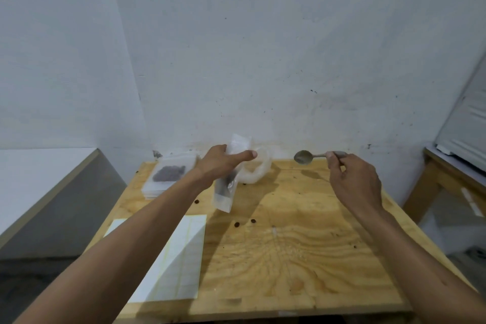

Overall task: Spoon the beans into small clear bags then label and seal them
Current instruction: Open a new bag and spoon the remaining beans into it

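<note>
Above table (302,244): left hand (221,163) grips clear bag (225,192) (few beans inside).

No writing, brand, number or sign can be read anywhere. The label sheet (171,258) lying at the near left of the bench (302,244) shows only faint ruled lines, no words.

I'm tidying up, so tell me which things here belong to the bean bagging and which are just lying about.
For the job: spoon, small clear bag, filled bag, big bag, label sheet, spilled beans.
Lying about: side table, grey bench.
</note>
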`<state>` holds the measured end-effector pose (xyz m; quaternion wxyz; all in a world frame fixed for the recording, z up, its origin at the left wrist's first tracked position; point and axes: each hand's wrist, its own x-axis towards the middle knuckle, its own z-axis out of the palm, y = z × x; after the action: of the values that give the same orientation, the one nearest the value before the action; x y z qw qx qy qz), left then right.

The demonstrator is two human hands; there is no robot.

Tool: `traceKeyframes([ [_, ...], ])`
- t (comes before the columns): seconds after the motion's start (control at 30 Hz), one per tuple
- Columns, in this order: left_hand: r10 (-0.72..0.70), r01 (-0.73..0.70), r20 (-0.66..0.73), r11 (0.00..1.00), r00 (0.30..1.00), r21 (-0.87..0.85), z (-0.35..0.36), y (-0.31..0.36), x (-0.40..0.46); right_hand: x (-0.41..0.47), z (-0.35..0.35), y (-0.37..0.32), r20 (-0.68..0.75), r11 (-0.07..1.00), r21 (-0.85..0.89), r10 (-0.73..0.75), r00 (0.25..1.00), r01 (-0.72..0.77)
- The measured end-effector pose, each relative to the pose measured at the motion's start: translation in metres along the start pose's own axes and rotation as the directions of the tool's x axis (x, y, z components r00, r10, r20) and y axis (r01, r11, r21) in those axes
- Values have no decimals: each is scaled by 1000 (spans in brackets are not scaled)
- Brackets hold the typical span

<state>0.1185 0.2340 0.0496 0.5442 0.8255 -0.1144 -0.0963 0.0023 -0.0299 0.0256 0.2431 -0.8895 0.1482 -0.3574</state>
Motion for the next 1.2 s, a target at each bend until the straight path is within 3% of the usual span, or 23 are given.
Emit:
traceKeyframes([
  [0.17, 36, -36, 25, 999, 999, -3, 3, 1, -7, -14, 11, 24, 117, 980, -181, -59, 991, 79],
  [0.33, 89, -89, 17, 995, 996, 35, 8, 8, -13, -29, 20, 43, 145, 935, -257, -213, 966, 244],
  [0.43, 116, -116, 17, 993, 993, 32, 11, 14, -14, -32, 21, 48, 222, 905, -325, -209, 952, 275],
  [0.6, 157, -157, 12, 987, 988, 24, 19, 21, -13, -37, 27, 62, 440, 780, -430, -259, 860, 455],
  [0.8, 168, -169, 36, 986, 985, 14, 31, 29, -19, -35, 18, 60, 500, 728, -438, -291, 816, 528],
  [0.93, 179, -180, 53, 984, 982, 11, 35, 31, -22, -32, 12, 58, 558, 799, -374, -211, 802, 471],
  [1.03, 185, -185, 57, 983, 981, 10, 39, 33, -24, -34, 7, 49, 528, 865, -334, -157, 835, 374],
  [1.13, 175, -176, 40, 984, 984, 25, 43, 33, -23, -36, 4, 16, 464, 989, -19, -123, 877, 149],
  [1.2, 157, -157, 31, 988, 987, 3, 47, 34, -21, -36, 1, -15, 494, 964, 265, -112, 862, -27],
])
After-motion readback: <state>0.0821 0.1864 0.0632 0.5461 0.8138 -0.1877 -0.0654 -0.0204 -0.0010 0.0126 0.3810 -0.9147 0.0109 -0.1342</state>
